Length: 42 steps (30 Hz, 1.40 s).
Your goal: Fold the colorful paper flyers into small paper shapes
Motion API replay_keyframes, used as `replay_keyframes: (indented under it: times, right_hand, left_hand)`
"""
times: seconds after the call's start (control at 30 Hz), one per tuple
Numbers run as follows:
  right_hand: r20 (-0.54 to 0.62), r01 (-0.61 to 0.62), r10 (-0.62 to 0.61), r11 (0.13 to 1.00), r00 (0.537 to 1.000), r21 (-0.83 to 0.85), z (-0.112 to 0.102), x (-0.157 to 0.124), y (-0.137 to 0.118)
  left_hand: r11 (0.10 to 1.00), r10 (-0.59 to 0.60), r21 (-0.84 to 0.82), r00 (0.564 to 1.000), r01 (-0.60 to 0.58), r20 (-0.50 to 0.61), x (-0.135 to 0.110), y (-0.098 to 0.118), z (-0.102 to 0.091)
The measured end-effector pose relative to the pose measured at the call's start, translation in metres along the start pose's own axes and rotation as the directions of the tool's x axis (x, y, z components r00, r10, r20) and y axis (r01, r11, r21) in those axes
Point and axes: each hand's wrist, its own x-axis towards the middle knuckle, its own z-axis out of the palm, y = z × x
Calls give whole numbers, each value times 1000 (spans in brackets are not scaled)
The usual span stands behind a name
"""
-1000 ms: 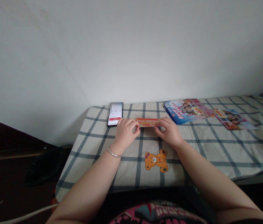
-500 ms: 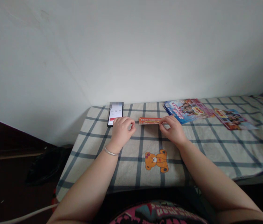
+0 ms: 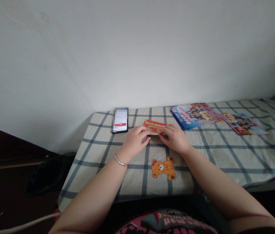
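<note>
An orange leaflet [image 3: 155,126], a narrow strip with pale printed lettering, is between my two hands over the checked cloth. At its near left corner, my left hand [image 3: 134,141] has its fingertips on top and its thumb just below the near edge. My right hand [image 3: 175,138] pinches the near edge further right and covers the leaflet's right end. A silver bangle [image 3: 120,160] circles my left wrist. Close by on the left lies a phone [image 3: 121,120] with a lit screen, partly blurred out.
Several blue and pink leaflets [image 3: 193,115] lie in an overlapping pile to the right, with another printed leaflet [image 3: 244,124] beyond them. A teddy bear picture [image 3: 163,168] is on the checked cloth [image 3: 132,177]. The wall [image 3: 137,55] rises behind the table; a black bag [image 3: 47,175] is low at left.
My left hand has moved right and reached the leaflet's corner. My right hand has shifted left along it. The leaflet has tipped so that more of its printed face shows.
</note>
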Motion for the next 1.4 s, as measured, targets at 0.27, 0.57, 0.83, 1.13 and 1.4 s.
replay_keyframes:
  times: [0.27,0.57,0.83,1.13,1.4]
  right_hand:
    - [104,50,-60,994,993,98,4,-1,3]
    - [91,9,-25,984,996,176,0,-5,20]
    - [126,23,-49,979,991,201,-11,-6,29]
    - [126,60,-110,936,986,348,-13,-7,28]
    - [159,46,-141,872,977,488,-13,-6,18]
  left_hand:
    - [987,-7,159,991,-15,135,4,10,6]
    - [1000,-21,-11,994,22,110,-1,-7,6]
    - [999,-11,-35,994,15,110,-1,-9,6]
    - [997,-63,41,991,58,117,-2,-7,5]
    - [972,-211,119,977,205,36,-8,-9,16]
